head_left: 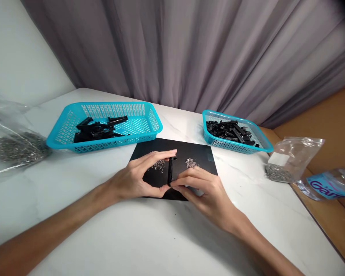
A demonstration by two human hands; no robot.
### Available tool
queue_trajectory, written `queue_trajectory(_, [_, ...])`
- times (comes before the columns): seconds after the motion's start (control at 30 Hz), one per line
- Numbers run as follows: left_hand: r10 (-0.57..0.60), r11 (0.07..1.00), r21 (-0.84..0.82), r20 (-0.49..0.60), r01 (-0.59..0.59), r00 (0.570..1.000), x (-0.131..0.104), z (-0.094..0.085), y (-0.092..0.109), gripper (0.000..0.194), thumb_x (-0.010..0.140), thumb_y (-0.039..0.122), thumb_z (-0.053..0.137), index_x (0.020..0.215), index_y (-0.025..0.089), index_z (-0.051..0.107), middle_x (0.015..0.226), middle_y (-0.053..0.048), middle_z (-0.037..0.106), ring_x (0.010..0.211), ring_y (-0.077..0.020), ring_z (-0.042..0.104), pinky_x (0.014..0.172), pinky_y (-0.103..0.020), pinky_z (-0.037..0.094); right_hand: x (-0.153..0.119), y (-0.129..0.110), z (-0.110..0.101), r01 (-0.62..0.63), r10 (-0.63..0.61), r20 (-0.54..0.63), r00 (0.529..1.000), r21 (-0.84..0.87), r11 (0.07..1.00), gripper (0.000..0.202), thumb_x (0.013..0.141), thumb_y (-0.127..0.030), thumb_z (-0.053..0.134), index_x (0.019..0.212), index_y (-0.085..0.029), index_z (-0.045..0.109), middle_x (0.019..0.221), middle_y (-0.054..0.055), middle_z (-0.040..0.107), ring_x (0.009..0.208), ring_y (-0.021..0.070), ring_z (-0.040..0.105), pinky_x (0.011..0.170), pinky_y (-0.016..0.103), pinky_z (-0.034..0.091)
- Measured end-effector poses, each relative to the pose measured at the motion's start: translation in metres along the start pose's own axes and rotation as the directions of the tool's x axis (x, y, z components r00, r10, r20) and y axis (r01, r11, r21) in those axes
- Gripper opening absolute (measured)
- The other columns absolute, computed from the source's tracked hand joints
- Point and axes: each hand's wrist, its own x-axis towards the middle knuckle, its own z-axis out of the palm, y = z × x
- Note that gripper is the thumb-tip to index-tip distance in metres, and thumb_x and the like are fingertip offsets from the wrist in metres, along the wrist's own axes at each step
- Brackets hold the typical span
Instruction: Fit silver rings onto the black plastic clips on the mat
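Note:
A slim black plastic part [170,171] stands lengthwise between my hands, above a black mat [152,145]. My left hand [142,174] grips it by its two ends, fingertips at the far end and thumb at the near end. The fingers of my right hand [204,188] are pinched together at the part's near end; whether a small piece is between them is too small to tell. One pile of small metal pieces [158,165] lies partly behind my left hand. Another metal pile [191,163] is just beyond my right hand.
Two blue baskets [126,138] [232,145] with black parts stand behind the mat, left and right. A plastic bag of metal pieces [21,147] lies far left. At the right are a smaller bag [278,172] and a bottle [327,184] near the table's edge.

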Motion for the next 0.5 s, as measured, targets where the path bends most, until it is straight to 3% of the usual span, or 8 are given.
queue_trajectory(0.13, [0.071, 0.995, 0.070, 0.008, -0.072, 0.997, 0.000, 0.005, 0.001, 0.078, 0.076, 0.021, 0.080, 0.148, 0.024, 0.050, 0.139, -0.010, 0.067, 0.123, -0.0300, 0.067, 0.109, -0.048, 0.055, 0.002, 0.002, -0.005, 0.043, -0.034, 0.113, 0.993, -0.074, 0.996, 0.024, 0.105, -0.025, 0.053, 0.103, -0.026, 0.077, 0.097, 0.003, 0.077, 0.082, 0.0209, 0.062, 0.077, 0.037, 0.049])
queue_trajectory(0.23, [0.136, 0.980, 0.143, 0.032, -0.139, 0.990, -0.001, 0.008, 0.001, 0.075, 0.078, 0.023, 0.077, 0.147, 0.021, 0.049, 0.134, -0.012, 0.070, 0.118, -0.0300, 0.071, 0.105, -0.046, 0.059, 0.006, 0.005, -0.009, -0.032, 0.035, 0.170, 0.985, -0.020, 0.999, 0.020, 0.102, -0.027, 0.059, 0.094, -0.027, 0.077, 0.094, 0.000, 0.077, 0.083, 0.0202, 0.062, 0.081, 0.037, 0.047])
queue_trajectory(0.33, [0.230, 0.952, 0.200, 0.034, -0.232, 0.973, -0.001, 0.009, -0.001, 0.074, 0.079, 0.025, 0.074, 0.148, 0.019, 0.047, 0.127, -0.014, 0.073, 0.112, -0.0292, 0.074, 0.100, -0.045, 0.062, 0.008, 0.009, -0.009, -0.137, 0.122, 0.201, 0.972, 0.062, 0.989, 0.016, 0.096, -0.038, 0.067, 0.090, -0.028, 0.077, 0.091, -0.001, 0.078, 0.081, 0.0195, 0.062, 0.075, 0.034, 0.046])
queue_trajectory(0.5, [0.373, 0.873, 0.310, 0.070, -0.376, 0.925, 0.001, 0.006, 0.002, 0.069, 0.080, 0.017, 0.070, 0.144, 0.008, 0.046, 0.117, -0.018, 0.076, 0.104, -0.0306, 0.076, 0.090, -0.045, 0.067, 0.007, 0.017, -0.003, -0.227, 0.180, 0.243, 0.953, 0.179, 0.957, 0.018, 0.091, -0.042, 0.074, 0.086, -0.026, 0.078, 0.093, -0.001, 0.079, 0.082, 0.0171, 0.064, 0.071, 0.030, 0.044])
